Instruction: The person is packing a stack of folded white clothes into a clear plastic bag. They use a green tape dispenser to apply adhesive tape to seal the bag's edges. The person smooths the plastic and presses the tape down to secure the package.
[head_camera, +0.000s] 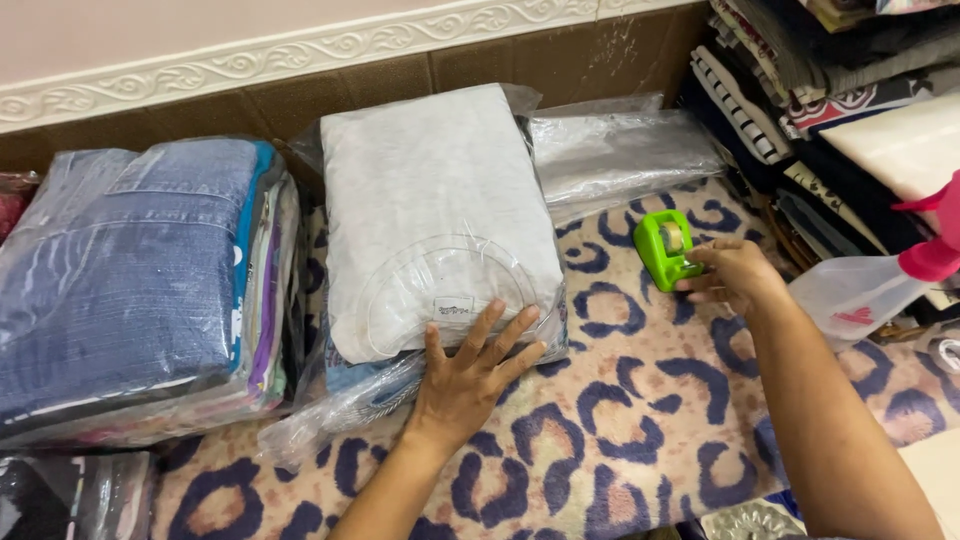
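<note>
The bagged grey garment (435, 215) lies on the spotted rug (620, 420); my left hand (470, 375) presses it with flat, spread fingers so the plastic stays down; my right hand (735, 278) closes its fingers on the green tape dispenser (667, 248).

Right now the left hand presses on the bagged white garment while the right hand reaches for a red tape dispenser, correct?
Not quite. In the head view the tape dispenser is bright green, not red. The rest holds: the left hand presses on the bagged white garment, and the right hand is at the dispenser.
</note>
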